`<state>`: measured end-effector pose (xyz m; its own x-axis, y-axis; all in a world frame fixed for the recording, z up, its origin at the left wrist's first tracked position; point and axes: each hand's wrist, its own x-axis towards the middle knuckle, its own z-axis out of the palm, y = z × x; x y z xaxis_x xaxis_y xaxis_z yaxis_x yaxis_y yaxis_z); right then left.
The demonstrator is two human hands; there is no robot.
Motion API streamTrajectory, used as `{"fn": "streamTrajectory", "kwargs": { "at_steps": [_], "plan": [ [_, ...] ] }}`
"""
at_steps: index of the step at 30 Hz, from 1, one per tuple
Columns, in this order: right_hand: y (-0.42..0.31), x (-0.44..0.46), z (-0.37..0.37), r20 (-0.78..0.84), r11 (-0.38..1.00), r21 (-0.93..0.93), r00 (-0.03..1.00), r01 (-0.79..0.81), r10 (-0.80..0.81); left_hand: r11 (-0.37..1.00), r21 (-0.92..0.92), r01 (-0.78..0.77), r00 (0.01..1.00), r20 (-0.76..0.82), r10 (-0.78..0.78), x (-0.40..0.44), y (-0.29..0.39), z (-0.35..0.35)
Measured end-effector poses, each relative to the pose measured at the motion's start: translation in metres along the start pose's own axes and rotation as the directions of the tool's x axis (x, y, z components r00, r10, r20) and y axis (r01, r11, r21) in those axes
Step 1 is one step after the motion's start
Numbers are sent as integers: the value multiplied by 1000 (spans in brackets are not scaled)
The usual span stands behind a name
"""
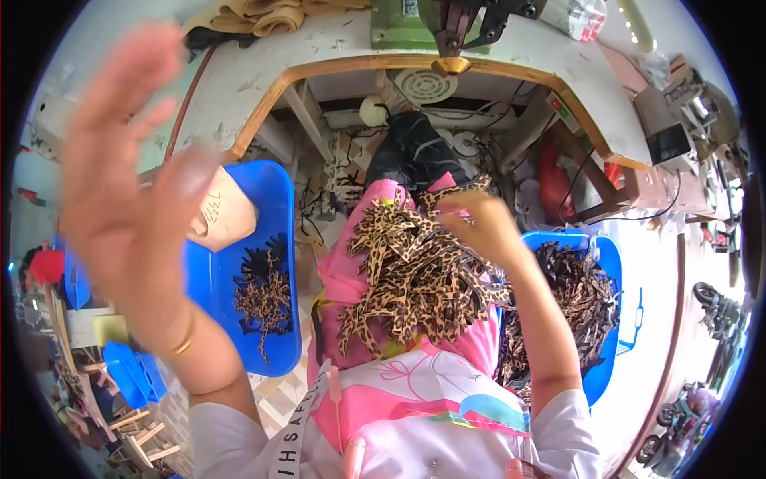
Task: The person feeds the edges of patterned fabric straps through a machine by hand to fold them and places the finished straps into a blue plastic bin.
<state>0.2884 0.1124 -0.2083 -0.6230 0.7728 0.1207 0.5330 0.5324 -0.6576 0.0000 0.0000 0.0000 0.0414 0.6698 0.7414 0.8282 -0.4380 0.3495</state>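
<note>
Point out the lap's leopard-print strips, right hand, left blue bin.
Leopard-print strips (419,279): head view, middle of pile.
Right hand (482,222): head view, back of hand.
Left blue bin (211,299): head view, bare inside.

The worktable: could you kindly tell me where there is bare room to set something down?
The table looks bare left of the green machine, between tan cloth and wooden edge, and right of it, below the white packet. The lap and right blue bin are crowded with leopard-print strips.

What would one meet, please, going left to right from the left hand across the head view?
Left hand → small leopard-print pile in left blue tub → leopard-print strips on pink cloth → right blue tub
</note>
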Motion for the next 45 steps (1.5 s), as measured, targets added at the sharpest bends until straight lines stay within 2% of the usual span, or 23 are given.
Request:
{"fn": "streamTrajectory", "kwargs": {
  "at_steps": [1,2,4,5,7,8,9,11,13,14,16,17,19,21,22,25,27,29,32,35,36,41,45],
  "plan": [
    [23,-5,34,-53,957,-284,995,65,-83,987,-5,162,987,15,-162,-11,-5,17],
    [36,-7,51,-57,955,-285,993,84,-105,948,-8,319,948,24,-319,-22,-10,38],
    [48,-6,69,-52,947,-289,985,140,-162,968,100,228,941,232,-246,-46,-28,68],
    [48,0,67,-16,963,-233,989,137,-145,967,83,241,912,321,-255,-66,-42,86],
    [39,5,56,67,987,-112,992,115,-108,947,80,312,767,567,-301,-91,-50,113],
    [26,6,46,76,992,-103,995,71,-63,954,83,287,742,611,-276,-109,-56,129],
    [10,6,29,126,999,13,991,50,-51,966,-2,260,740,644,-197,-123,-66,144],
    [-26,4,-8,233,970,241,972,-17,-41,886,-199,419,697,696,-172,-140,-79,170],
    [-53,-1,-43,208,885,452,952,111,-225,779,-373,503,631,775,-36,-152,-91,187],
    [-63,-2,-59,186,829,537,936,157,-298,626,-406,666,509,861,17,-150,-90,188],
    [-70,3,-90,145,665,724,901,185,-409,569,-388,725,448,893,39,-143,-88,183],
    [-74,9,-102,76,634,735,900,241,-430,547,-381,745,421,905,57,-137,-87,180],
    [-68,23,-121,69,869,366,921,334,-383,526,-423,738,546,832,-97,-115,-84,172],
    [-68,44,-125,38,931,196,947,307,-320,512,-472,718,645,728,-233,-87,-77,159],
    [-66,55,-129,56,937,136,942,323,-332,349,-572,742,666,691,-281,-67,-67,157],
    [-66,83,-145,92,940,-33,937,340,-336,486,-662,571,814,533,-232,-10,-37,155],
    [-68,95,-156,118,947,-85,947,310,-299,622,-609,492,855,471,-215,13,-24,157],
    [-69,107,-167,102,941,-69,941,332,-324,685,-587,431,900,337,-278,23,-15,166],
    [-77,114,-184,174,978,-50,966,204,-193,584,-606,540,841,375,-389,26,-8,176],
    [-67,122,-186,173,982,-15,968,186,-181,576,-573,583,812,382,-441,30,0,177],
    [-75,122,-191,216,994,-27,972,106,-97,567,-581,584,811,377,-448,30,0,179],
    [-54,134,-188,229,982,13,956,187,-185,525,-626,577,809,348,-474,26,-3,185],
    [-50,139,-185,190,958,196,950,210,-247,532,-695,484,845,213,-491,21,-4,193]
  ]
}}
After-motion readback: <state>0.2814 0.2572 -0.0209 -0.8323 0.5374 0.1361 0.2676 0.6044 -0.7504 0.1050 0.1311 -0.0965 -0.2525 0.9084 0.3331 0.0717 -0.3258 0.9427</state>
